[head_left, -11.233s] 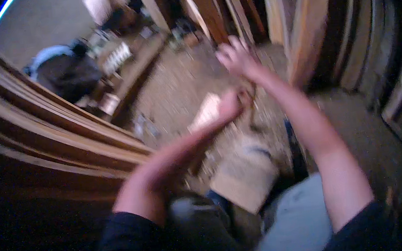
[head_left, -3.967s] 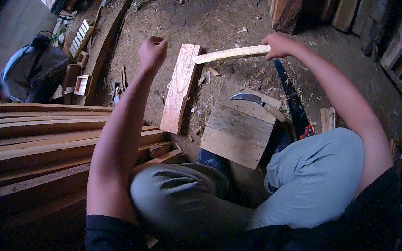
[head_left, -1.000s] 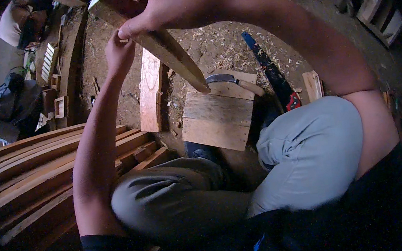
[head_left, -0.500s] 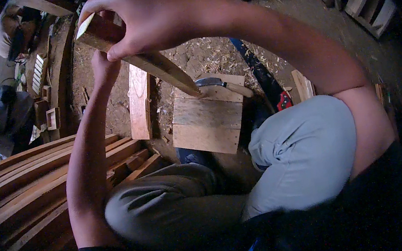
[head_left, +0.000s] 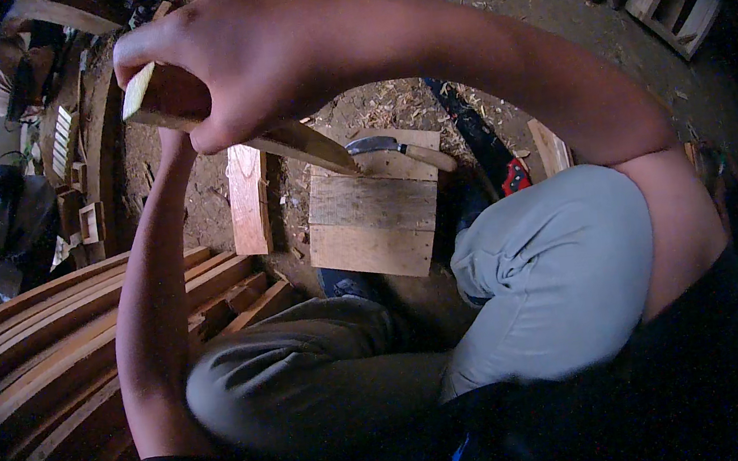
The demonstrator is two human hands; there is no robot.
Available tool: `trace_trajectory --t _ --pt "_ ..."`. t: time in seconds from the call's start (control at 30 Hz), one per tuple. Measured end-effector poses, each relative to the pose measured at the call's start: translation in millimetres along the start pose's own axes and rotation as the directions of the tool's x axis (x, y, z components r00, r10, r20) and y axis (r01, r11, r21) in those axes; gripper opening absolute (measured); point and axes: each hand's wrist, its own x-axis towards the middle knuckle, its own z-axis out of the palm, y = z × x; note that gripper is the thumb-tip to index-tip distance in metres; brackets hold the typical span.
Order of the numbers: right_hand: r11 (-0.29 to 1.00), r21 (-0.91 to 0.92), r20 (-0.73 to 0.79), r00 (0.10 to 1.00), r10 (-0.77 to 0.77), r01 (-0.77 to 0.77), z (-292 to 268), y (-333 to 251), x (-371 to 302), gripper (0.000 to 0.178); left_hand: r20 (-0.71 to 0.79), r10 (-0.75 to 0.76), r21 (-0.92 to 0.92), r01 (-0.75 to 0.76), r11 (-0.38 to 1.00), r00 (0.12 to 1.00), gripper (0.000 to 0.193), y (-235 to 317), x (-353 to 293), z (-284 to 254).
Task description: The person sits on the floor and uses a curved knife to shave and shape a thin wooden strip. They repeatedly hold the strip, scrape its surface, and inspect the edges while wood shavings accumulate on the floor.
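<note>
My right hand (head_left: 227, 74) is closed round the upper end of a squared wooden stick (head_left: 315, 148), whose pale cut end faces up. The stick slants down to the right, its lower end at a small plank-topped block (head_left: 371, 208) between my legs; whether it touches is unclear. My left hand (head_left: 177, 144) reaches up beside the stick, just below my right hand, which hides its fingers. On the block lies a curved knife (head_left: 427, 157) with a dark blade and wooden handle, right of the stick's lower end.
A stack of long wooden strips (head_left: 58, 353) lies at my left. A short plank (head_left: 249, 203) stands left of the block. Right of it lies a long dark tool with a red handle (head_left: 516, 176). Wood shavings cover the ground; a wooden crate (head_left: 673, 0) stands far right.
Both hands have shifted left and slightly down, and the stick's upper end has moved with them. My right hand now covers more of the left. The knife stays on the block.
</note>
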Motion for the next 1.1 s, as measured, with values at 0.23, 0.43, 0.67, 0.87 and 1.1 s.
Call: trace_trajectory --t 0.23,0.43,0.67,0.87,1.1 --pt "0.933 -0.190 0.012 0.951 -0.309 0.305 29 39 1 0.043 0.038 -0.033 0.074 0.030 0.997 0.999 0.035 -15 -12 -13" --pt "0.923 -0.027 0.319 0.879 -0.355 0.383 21 41 2 0.047 0.109 -0.067 0.228 0.041 0.973 0.992 0.034 -32 -28 -38" --pt "0.749 0.106 0.069 0.747 -0.661 0.654 72 84 35 0.033 0.215 -0.128 0.212 0.082 0.974 0.968 0.033 -74 -16 -39" --pt "0.573 -0.016 0.003 0.573 -0.820 0.820 88 91 57 0.028 0.256 -0.171 0.265 0.101 0.959 0.951 0.032 -95 -20 -57" --pt "0.443 -0.139 0.018 0.449 -0.893 0.886 105 103 91 0.025 0.306 -0.180 0.288 0.089 0.953 0.935 0.031 -111 -12 -60"
